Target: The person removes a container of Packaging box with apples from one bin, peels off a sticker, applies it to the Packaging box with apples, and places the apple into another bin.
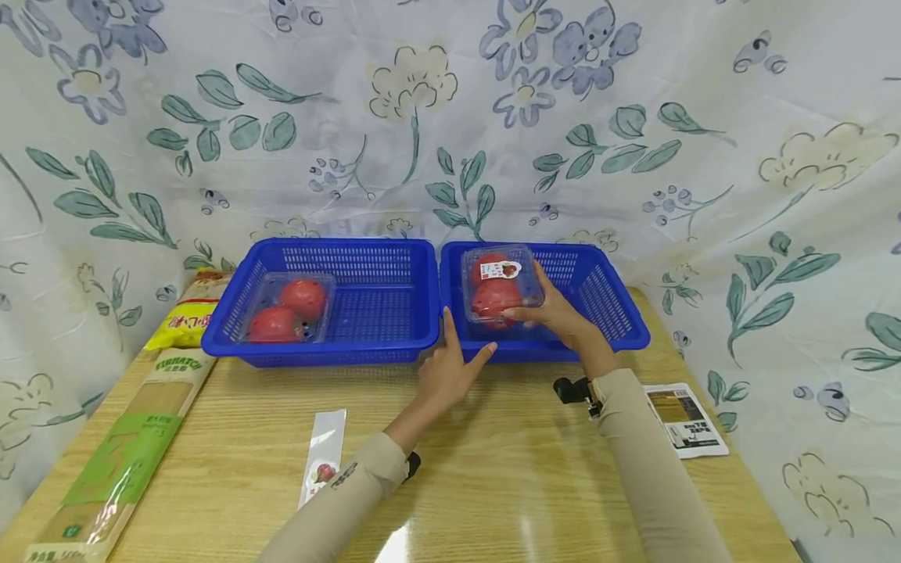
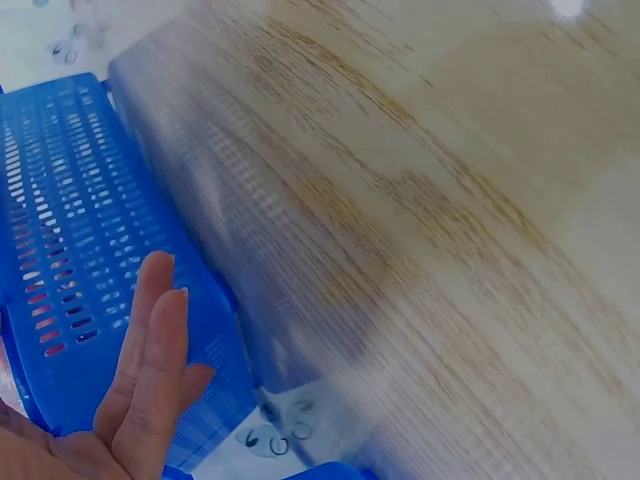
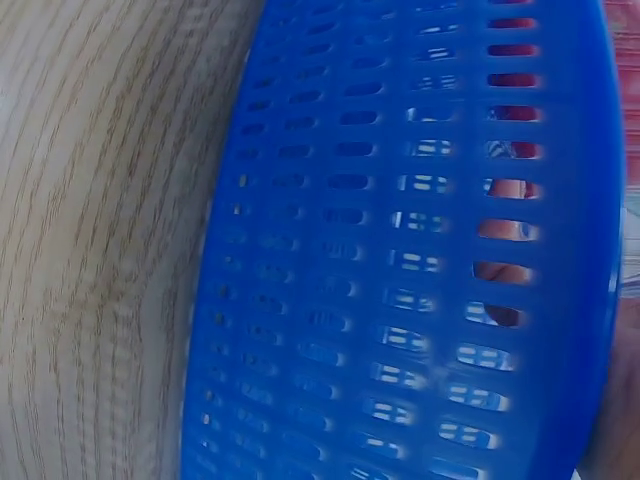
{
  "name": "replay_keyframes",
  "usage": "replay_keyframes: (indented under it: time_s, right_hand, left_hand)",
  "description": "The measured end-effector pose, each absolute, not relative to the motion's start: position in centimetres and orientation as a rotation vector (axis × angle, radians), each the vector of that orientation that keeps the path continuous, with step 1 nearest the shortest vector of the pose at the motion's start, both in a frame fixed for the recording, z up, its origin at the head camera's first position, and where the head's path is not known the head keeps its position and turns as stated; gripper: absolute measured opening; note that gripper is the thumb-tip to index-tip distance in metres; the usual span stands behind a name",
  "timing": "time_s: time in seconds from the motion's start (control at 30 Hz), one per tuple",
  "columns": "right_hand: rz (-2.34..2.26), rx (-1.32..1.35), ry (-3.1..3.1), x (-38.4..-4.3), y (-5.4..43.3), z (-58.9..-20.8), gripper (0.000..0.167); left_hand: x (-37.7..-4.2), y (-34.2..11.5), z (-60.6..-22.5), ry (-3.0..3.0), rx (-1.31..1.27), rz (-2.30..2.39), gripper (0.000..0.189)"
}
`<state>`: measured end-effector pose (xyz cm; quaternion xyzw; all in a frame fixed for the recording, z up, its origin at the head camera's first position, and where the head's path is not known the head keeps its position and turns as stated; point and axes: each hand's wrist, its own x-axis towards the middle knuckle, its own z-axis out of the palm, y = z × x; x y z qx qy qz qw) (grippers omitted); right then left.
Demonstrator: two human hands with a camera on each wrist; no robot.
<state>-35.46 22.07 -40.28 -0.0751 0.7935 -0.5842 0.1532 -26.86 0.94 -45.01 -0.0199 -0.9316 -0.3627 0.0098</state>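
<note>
My right hand [image 1: 563,317] grips the right side of a clear plastic box [image 1: 531,285] that holds two red round fruits [image 1: 496,299] and bears a white label. The box is tilted inside the right blue basket [image 1: 622,332]. Through the basket's slots in the right wrist view, parts of fingers [image 3: 505,230] and red fruit show. My left hand [image 1: 445,375] is at the front corners where the baskets meet, fingers extended and thumb apart. In the left wrist view its straight fingers [image 2: 150,370] lie against or just before a basket wall [image 2: 75,220]; contact is unclear.
The left blue basket [image 1: 380,320] holds another clear box [image 1: 255,301] of red fruit. On the table lie a yellow bag [image 1: 184,324], a long green noodle pack [image 1: 123,461], a white strip [image 1: 325,450] and a white pouch [image 1: 693,426]. A floral cloth [image 1: 422,148] hangs behind.
</note>
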Motion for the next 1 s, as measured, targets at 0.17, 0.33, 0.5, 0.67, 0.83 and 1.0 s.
replay_keyframes:
  time_s: [0.17,0.33,0.5,0.67,0.83,1.0]
  right_hand:
    - [-1.675,-0.227,2.262,-35.8,21.9,-40.6,0.111]
    - [-1.613,-0.232,2.283,-36.3,21.6,-40.9,0.113]
    - [-1.590,-0.216,2.277,-36.7,21.2,-41.4,0.114]
    - [-1.593,-0.190,2.259,-37.0,20.9,-41.6,0.115]
    - [-1.577,-0.209,2.241,-37.3,20.8,-41.9,0.117]
    - [-1.564,-0.196,2.243,-37.4,20.7,-42.2,0.118]
  left_hand:
    - [-26.8,1.0,-44.8,-2.920,-0.066,-1.107,0.108]
    - [-26.9,1.0,-44.7,-2.933,-0.072,-1.062,0.108]
    - [-26.9,0.9,-44.9,-2.951,-0.072,-1.026,0.108]
    - [-27.0,0.9,-45.1,-2.947,-0.097,-1.019,0.107]
    - [-27.1,0.8,-45.3,-2.936,-0.126,-1.032,0.106]
    - [-27.2,0.8,-45.4,-2.936,-0.158,-1.039,0.106]
